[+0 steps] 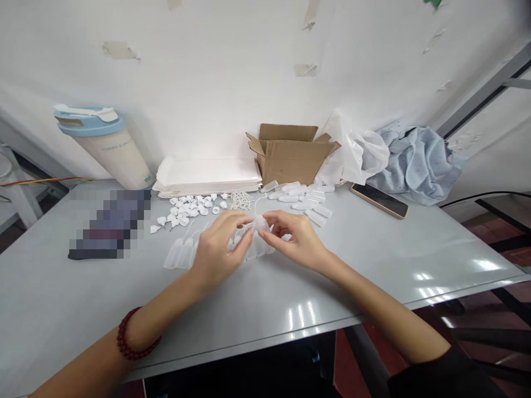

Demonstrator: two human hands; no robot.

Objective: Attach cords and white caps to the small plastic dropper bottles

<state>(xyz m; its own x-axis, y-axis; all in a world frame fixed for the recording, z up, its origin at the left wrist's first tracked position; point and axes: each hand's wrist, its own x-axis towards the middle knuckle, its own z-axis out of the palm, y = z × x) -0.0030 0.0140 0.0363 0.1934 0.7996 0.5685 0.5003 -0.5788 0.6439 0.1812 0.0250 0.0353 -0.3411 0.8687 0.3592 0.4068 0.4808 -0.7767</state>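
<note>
My left hand (pixel 222 243) and my right hand (pixel 292 235) meet over the middle of the table, fingertips closed on a small translucent plastic bottle (pixel 261 223). A thin white cord (pixel 256 205) rises from its top. Below and beside my hands lie several similar translucent bottles (pixel 178 254) with cords at their tops, partly hidden by my fingers. Beyond my left hand are several loose white caps (pixel 193 205) and a heap of white cords (pixel 240 200). More translucent bottles (pixel 290 190) without cords lie scattered beyond my right hand.
Against the wall stand a large blue-lidded cup (pixel 112 146), a stack of white envelope-like sheets (pixel 207 177), an open cardboard box (pixel 292 160), a white plastic bag (pixel 352 146) and light blue cloth (pixel 418 160). A phone (pixel 379 200) lies right; a pixelated dark object (pixel 112 224) lies left.
</note>
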